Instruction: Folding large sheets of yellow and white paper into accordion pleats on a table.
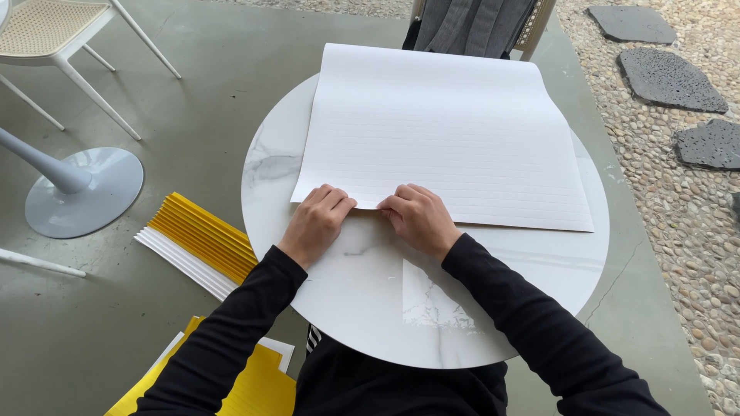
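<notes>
Both hands, left hand (316, 219) and right hand (418, 216), pinch the near edge of a large white lined paper sheet (447, 131) on the round white marble table (347, 277).

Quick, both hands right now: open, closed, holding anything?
Left hand: fingers curled, pinching the near edge of the white paper sheet.
Right hand: fingers curled, pinching the same edge.

large white lined paper sheet (447, 131) flat on table.
</notes>
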